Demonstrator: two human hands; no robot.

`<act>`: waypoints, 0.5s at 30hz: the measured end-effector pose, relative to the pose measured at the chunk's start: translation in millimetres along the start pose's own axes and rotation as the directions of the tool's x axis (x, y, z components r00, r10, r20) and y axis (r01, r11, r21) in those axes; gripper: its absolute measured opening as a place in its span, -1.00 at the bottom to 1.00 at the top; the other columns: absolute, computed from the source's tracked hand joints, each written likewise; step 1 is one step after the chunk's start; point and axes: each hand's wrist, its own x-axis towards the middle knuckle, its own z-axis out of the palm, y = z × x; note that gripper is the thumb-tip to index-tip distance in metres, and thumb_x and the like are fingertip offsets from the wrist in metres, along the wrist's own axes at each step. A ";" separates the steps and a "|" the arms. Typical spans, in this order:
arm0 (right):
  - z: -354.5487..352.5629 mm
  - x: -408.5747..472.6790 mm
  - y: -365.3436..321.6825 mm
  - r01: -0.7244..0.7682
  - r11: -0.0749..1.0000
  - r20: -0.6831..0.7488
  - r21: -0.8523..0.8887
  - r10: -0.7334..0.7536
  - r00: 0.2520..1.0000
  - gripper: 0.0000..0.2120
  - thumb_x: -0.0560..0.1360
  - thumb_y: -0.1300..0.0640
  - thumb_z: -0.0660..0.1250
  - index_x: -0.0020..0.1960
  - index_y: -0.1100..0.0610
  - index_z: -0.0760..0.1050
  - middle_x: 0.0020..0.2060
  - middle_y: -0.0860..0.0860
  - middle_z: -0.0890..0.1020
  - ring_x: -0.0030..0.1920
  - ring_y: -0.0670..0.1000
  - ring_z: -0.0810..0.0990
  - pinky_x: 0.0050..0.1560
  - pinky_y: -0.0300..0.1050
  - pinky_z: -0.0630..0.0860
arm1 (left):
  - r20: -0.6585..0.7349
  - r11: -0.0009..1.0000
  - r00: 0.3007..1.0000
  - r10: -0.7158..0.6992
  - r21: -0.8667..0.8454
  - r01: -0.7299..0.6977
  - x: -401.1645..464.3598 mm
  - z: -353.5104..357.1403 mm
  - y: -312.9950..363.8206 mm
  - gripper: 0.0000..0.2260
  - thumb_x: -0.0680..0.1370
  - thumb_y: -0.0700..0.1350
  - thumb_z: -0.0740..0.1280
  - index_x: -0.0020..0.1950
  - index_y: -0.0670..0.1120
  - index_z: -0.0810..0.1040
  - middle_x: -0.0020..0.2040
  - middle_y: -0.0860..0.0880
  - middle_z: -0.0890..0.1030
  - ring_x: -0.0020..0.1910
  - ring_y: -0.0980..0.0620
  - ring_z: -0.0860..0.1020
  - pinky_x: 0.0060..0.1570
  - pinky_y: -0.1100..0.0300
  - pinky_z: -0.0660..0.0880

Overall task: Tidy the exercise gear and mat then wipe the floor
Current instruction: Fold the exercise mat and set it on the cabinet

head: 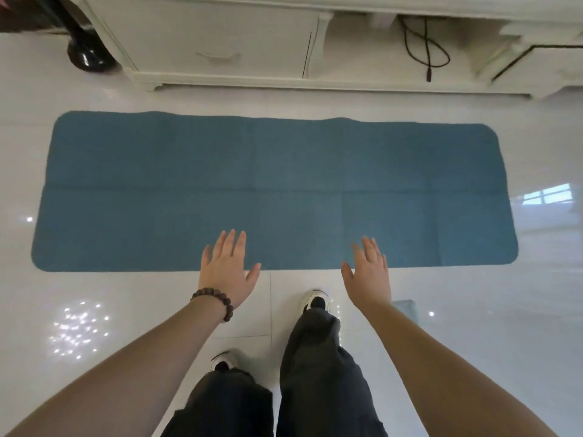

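A long blue exercise mat (274,171) lies flat and unrolled across the glossy white tile floor (94,310), with fold creases showing on it. My left hand (225,269), with a beaded bracelet on the wrist, is stretched out over the mat's near edge, fingers spread and holding nothing. Held out the same way a little to the right is my right hand (369,272), also over the near edge, fingers apart. Both hands are above the mat; I cannot tell whether they touch it.
A white cabinet (220,42) with drawers runs along the far side of the mat, a black cable (426,45) hanging in its open section. A black rounded object (88,55) stands at the back left. My two feet in white shoes (315,301) stand just short of the mat.
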 end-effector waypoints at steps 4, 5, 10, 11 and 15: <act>77.8 65.0 31.6 0.046 0.996 0.022 -0.074 -0.044 0.999 -0.53 0.63 0.00 0.07 0.50 0.13 0.18 0.55 0.07 0.04 0.55 0.03 -0.12 0.52 0.01 -0.12 | 0.048 1.000 0.999 0.019 -0.003 -0.019 66.8 84.7 3.4 -0.34 0.60 0.24 0.01 0.58 -0.04 -0.10 0.59 -0.03 -0.06 0.56 -0.02 -0.13 0.51 -0.08 -0.07; 95.8 81.2 39.1 0.060 0.993 0.029 -0.097 -0.057 0.998 -0.52 0.63 0.00 0.06 0.51 0.12 0.16 0.55 0.06 0.03 0.55 0.03 -0.13 0.52 0.01 -0.13 | 0.056 1.000 0.998 0.025 -0.008 -0.024 83.8 104.4 6.7 -0.33 0.59 0.27 0.00 0.58 -0.04 -0.10 0.59 -0.03 -0.06 0.56 -0.02 -0.13 0.51 -0.08 -0.07; 170.8 157.0 68.5 0.131 0.973 0.042 -0.191 -0.125 0.991 -0.50 0.64 -0.04 0.04 0.52 0.11 0.12 0.55 0.06 0.00 0.54 0.04 -0.16 0.52 0.02 -0.15 | 0.084 0.996 0.992 0.089 -0.008 -0.089 158.8 187.9 20.1 -0.27 0.56 0.33 0.02 0.58 -0.05 -0.12 0.59 -0.05 -0.10 0.56 -0.03 -0.16 0.51 -0.09 -0.05; 183.9 170.7 72.6 0.139 0.970 0.037 -0.198 -0.134 0.990 -0.50 0.63 -0.04 0.05 0.52 0.11 0.12 0.55 0.07 0.01 0.54 0.04 -0.16 0.52 0.02 -0.15 | 0.086 0.995 0.991 0.102 0.008 -0.103 170.5 202.1 20.4 -0.26 0.56 0.33 0.03 0.58 -0.05 -0.13 0.59 -0.06 -0.11 0.55 -0.03 -0.17 0.50 -0.09 -0.05; 232.4 210.0 85.2 0.199 0.955 0.061 -0.218 -0.190 0.980 -0.47 0.62 -0.06 0.09 0.53 0.08 0.11 0.55 0.06 0.01 0.54 0.03 -0.14 0.52 0.01 -0.15 | 0.109 0.984 0.981 0.161 0.057 -0.168 207.5 252.4 20.0 -0.20 0.54 0.34 0.10 0.58 -0.05 -0.17 0.58 -0.08 -0.16 0.55 -0.05 -0.20 0.50 -0.11 -0.07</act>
